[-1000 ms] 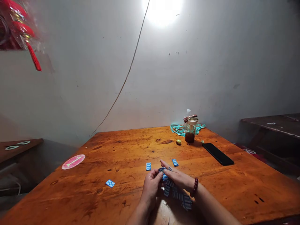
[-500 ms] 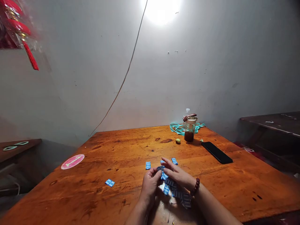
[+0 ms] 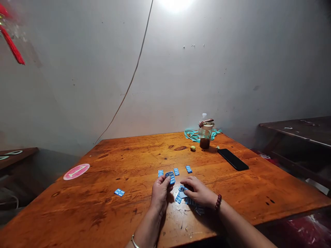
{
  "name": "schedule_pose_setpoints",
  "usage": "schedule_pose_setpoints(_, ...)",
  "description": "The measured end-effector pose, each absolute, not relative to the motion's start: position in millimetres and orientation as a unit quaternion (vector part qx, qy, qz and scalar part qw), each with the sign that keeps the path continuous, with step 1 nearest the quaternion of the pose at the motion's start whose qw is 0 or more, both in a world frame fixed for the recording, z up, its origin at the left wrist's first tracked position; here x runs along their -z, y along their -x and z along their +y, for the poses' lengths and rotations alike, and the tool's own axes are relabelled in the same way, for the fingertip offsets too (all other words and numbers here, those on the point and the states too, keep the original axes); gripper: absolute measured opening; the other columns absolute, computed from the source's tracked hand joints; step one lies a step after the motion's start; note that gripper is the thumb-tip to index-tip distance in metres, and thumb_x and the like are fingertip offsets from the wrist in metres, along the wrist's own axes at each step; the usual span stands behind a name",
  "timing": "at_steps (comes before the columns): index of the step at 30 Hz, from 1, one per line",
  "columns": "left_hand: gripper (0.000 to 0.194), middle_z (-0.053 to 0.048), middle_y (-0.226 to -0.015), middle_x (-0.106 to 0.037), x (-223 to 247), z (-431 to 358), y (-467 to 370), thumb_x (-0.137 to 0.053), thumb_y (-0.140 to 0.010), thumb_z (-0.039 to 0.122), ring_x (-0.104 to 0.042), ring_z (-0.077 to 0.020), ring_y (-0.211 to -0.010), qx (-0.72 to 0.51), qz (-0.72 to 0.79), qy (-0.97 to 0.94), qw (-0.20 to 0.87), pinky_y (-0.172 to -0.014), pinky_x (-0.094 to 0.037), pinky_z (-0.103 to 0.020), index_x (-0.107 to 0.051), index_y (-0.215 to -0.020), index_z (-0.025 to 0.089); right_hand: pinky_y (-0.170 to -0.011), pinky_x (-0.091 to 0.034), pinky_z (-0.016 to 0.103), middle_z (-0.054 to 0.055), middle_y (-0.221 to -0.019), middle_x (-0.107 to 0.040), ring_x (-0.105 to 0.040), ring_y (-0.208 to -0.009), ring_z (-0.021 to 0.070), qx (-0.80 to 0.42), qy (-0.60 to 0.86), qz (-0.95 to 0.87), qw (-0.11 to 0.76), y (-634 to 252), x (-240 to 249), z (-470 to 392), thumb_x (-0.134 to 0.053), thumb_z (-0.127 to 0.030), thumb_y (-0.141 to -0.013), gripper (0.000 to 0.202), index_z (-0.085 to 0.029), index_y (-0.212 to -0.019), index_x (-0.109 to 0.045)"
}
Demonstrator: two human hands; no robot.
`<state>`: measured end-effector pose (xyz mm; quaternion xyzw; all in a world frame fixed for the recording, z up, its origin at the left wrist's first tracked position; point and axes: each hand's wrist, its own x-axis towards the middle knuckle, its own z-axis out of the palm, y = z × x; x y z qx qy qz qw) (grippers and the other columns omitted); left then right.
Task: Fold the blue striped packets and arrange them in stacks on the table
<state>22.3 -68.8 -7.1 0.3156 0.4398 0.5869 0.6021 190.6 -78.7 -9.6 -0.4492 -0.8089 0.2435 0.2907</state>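
Note:
My left hand (image 3: 161, 192) is closed on a few blue-and-white striped pieces (image 3: 171, 177), pinched between thumb and fingers above the table. My right hand (image 3: 198, 191), fingers bent, is over a loose pile of similar pieces (image 3: 178, 198); its fingertips touch a pale one (image 3: 183, 194). Part of the pile lies hidden under that hand. Beyond the hands are small striped stacks, one at the left (image 3: 160, 173), one in the middle (image 3: 176, 171) and one at the right (image 3: 189, 169). Another striped piece (image 3: 119, 192) lies apart on the left.
The wooden table (image 3: 139, 155) bears a pink round sign (image 3: 77, 172), a black phone (image 3: 233, 159), a jar of dark liquid (image 3: 206, 136), teal straps (image 3: 191, 135) and a small yellowish object (image 3: 192, 148). Dark side tables stand left (image 3: 18, 160) and right (image 3: 305, 131).
My hands have separated: the left holds striped pieces at the left, the right has come down onto the pile. The middle stack is now uncovered. The whole view has shifted slightly.

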Motion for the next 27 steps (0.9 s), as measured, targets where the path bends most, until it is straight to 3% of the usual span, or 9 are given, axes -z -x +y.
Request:
schedule_pose_setpoints(4,0.027,0.0,-0.063,-0.061,6.9,-69.5,-22.0,-0.069,-0.056,0.033,-0.055,-0.0075,-0.052,-0.588,0.436,-0.331,0.595,-0.048,-0.038,-0.015,-0.059,-0.072,0.013,-0.075,-0.034,0.029,0.003,-0.092,-0.053,-0.046,-0.085,0.0176,-0.15,0.468,-0.842,0.223,-188.2,4.5,-82.7,-0.059,-0.025,-0.067,0.025,-0.023,-0.092,-0.059)
schedule_pose_setpoints(7,0.026,0.0,-0.063,-0.061,6.4,-70.4,-22.3,-0.068,-0.057,0.033,-0.055,-0.0073,-0.053,-0.586,0.436,-0.34,0.593,-0.048,-0.038,-0.015,-0.06,-0.073,0.014,-0.071,-0.033,0.028,0.004,-0.083,-0.055,-0.046,-0.081,0.0175,-0.095,0.454,-0.865,0.19,-183.2,1.9,-83.2,-0.053,-0.025,-0.073,0.011,-0.02,-0.078,-0.062)
schedule_pose_setpoints(9,0.026,0.0,-0.063,-0.061,6.2,-70.7,-22.5,-0.068,-0.057,0.033,-0.055,-0.0075,-0.052,-0.588,0.434,-0.345,0.589,-0.048,-0.038,-0.016,-0.06,-0.073,0.014,-0.069,-0.032,0.029,0.005,-0.076,-0.055,-0.046,-0.078,0.0176,-0.063,0.443,-0.875,0.183,-180.0,1.9,-82.5,-0.048,-0.023,-0.077,0.017,-0.018,-0.068,-0.061)
schedule_pose_setpoints(15,0.024,0.001,-0.061,-0.061,4.8,-71.3,-23.5,-0.067,-0.057,0.033,-0.053,-0.0075,-0.051,-0.583,0.432,-0.371,0.58,-0.048,-0.038,-0.016,-0.061,-0.071,0.014,-0.066,-0.035,0.025,0.002,-0.077,-0.052,-0.046,-0.075,0.0143,-0.125,0.447,-0.83,0.31,-179.2,-3.8,-81.2,-0.05,-0.013,-0.074,0.011,-0.019,-0.07,-0.057)
schedule_pose_setpoints(19,0.023,0.001,-0.059,-0.06,1.5,-73.9,-26.4,-0.067,-0.058,0.033,-0.051,-0.007,-0.049,-0.578,0.427,-0.388,0.577,-0.046,-0.037,-0.016,-0.061,-0.07,0.013,-0.071,-0.034,0.028,0.003,-0.076,-0.05,-0.045,-0.077,0.0157,-0.082,0.437,-0.791,0.42,-177.4,-20.0,-84.7,-0.045,-0.018,-0.079,0.014,-0.021,-0.074,-0.057)
schedule_pose_setpoints(27,0.021,0.001,-0.061,-0.06,1.8,-75.7,-25.4,-0.067,-0.06,0.03,-0.051,-0.0058,-0.05,-0.552,0.4,-0.366,0.633,-0.045,-0.036,-0.015,-0.061,-0.071,0.014,-0.085,-0.026,0.036,0.001,-0.094,-0.056,-0.045,-0.087,0.0161,0.002,0.373,-0.832,0.411,-166.0,-15.5,-75.8,-0.04,-0.015,-0.08,0.024,-0.024,-0.072,-0.061)
